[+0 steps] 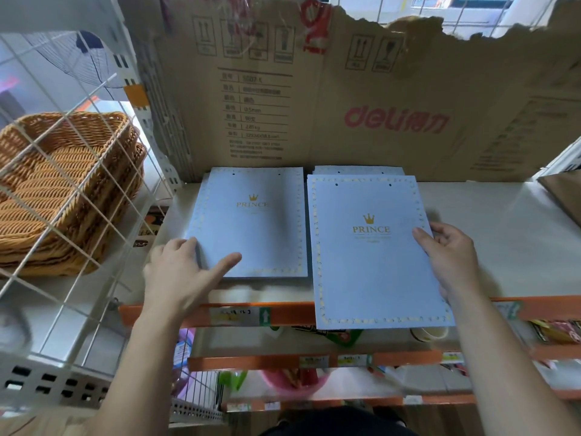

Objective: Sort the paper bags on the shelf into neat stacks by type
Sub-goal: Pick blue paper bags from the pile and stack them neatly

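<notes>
Paper bags (371,278) in pale blue with a gold crown print lie on the shelf (503,240) in front of a torn cardboard sheet (361,89). There is a left stack (251,225), and at its three o'clock a front bag (371,240), with a rear stack (358,170) peeking out at that bag's twelve o'clock. Our left hand (182,272) rests on the left stack's seven o'clock corner, fingers loosely spread along the edge and the thumb flat on top. Our right hand (446,256) pinches the front bag's three o'clock edge, thumb above and fingers behind it. The main risk, as we judge it, is at six o'clock. The front bag juts out past the orange rail (550,306), so a slack pinch could let it tip and slide down among the goods on the lower shelves. Pushed back too fast, it could ride up crooked on the rear stack or shove that stack into the cardboard sheet. Sideways pressure from our left hand could fan the left stack out of square. We also cannot tell whether the two lots are the same size, so merging them on the print alone could mix types. A brown bag (562,196) at two o'clock is only partly in view.
</notes>
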A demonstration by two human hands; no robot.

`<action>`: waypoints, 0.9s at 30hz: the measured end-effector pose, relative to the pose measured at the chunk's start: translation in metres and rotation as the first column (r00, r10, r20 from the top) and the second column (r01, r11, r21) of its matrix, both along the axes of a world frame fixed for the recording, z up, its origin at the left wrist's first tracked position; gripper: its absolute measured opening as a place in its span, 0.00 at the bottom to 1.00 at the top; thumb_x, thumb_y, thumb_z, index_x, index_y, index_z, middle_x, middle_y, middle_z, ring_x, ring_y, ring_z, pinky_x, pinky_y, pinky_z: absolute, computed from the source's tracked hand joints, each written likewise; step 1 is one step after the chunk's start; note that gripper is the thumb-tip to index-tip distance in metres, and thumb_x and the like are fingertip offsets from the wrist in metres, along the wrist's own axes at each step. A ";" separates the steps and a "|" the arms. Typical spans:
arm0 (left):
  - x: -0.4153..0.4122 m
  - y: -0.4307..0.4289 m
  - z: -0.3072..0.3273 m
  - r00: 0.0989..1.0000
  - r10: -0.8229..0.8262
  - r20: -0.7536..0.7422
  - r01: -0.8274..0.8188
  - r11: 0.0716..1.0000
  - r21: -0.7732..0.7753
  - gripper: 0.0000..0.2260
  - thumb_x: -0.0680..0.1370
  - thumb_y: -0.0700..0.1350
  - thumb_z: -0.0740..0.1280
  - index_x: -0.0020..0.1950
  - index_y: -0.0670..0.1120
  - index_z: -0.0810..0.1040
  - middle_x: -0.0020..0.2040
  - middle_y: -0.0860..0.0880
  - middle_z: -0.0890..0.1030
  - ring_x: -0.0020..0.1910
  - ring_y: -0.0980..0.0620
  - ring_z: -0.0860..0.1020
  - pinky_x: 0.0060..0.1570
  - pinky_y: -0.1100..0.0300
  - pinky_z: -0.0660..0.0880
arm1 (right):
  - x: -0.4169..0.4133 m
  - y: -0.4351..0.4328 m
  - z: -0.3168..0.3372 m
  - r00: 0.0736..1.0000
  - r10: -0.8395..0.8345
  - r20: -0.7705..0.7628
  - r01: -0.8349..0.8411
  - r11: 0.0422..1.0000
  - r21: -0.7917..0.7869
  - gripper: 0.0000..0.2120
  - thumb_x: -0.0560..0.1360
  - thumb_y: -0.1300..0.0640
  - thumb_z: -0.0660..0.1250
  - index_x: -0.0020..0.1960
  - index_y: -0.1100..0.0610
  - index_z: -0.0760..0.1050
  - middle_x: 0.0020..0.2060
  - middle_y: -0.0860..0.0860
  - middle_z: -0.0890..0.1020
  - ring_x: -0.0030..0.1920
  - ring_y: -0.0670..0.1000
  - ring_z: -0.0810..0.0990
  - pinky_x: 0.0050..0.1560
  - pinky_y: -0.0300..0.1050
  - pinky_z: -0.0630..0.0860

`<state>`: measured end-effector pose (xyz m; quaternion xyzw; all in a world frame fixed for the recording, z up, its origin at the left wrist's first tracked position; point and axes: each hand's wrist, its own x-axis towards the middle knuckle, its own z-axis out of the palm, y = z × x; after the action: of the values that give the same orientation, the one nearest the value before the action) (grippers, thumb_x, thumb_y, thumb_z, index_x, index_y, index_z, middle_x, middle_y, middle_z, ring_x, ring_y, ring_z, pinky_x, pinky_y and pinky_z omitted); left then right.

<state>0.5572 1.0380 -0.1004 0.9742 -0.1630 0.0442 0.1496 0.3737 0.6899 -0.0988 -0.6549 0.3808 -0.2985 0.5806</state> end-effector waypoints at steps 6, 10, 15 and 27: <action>0.008 -0.014 0.002 0.973 0.211 -0.089 -0.213 0.977 -0.013 0.33 0.63 0.72 0.69 0.45 0.43 0.70 0.47 0.42 0.77 0.50 0.40 0.73 0.48 0.48 0.73 | 0.005 -0.006 -0.001 1.000 0.009 -0.002 -0.010 1.000 -0.011 0.11 0.77 0.57 0.69 0.58 0.58 0.76 0.35 0.46 0.85 0.37 0.49 0.85 0.42 0.49 0.80; 0.012 -0.011 0.005 0.944 0.243 -0.225 -0.266 0.961 -0.078 0.29 0.65 0.66 0.73 0.45 0.42 0.72 0.41 0.44 0.78 0.43 0.42 0.76 0.42 0.51 0.75 | 0.010 -0.012 -0.005 1.000 0.017 0.001 -0.017 1.000 -0.014 0.10 0.76 0.57 0.70 0.56 0.58 0.77 0.34 0.43 0.85 0.35 0.45 0.84 0.42 0.47 0.79; 0.019 -0.001 0.013 0.934 0.265 -0.242 -0.316 0.927 -0.205 0.21 0.70 0.56 0.73 0.51 0.42 0.73 0.47 0.45 0.78 0.46 0.43 0.74 0.40 0.54 0.68 | 0.016 -0.016 -0.012 1.000 0.028 -0.009 -0.028 0.999 -0.033 0.11 0.75 0.57 0.71 0.56 0.57 0.78 0.36 0.45 0.86 0.38 0.49 0.85 0.46 0.52 0.81; 0.007 -0.019 0.007 0.948 -0.214 -0.236 0.238 0.968 0.078 0.51 0.55 0.72 0.73 0.74 0.65 0.56 0.78 0.50 0.50 0.77 0.46 0.45 0.70 0.43 0.56 | 0.019 -0.021 -0.015 0.999 0.033 0.012 -0.033 0.999 -0.002 0.12 0.76 0.58 0.70 0.58 0.59 0.77 0.36 0.45 0.86 0.37 0.48 0.85 0.44 0.50 0.80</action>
<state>0.5638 1.0186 -0.0937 0.9543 -0.2575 -0.0929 0.1197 0.3926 0.6693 -0.1133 -0.6597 0.3662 -0.2932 0.5871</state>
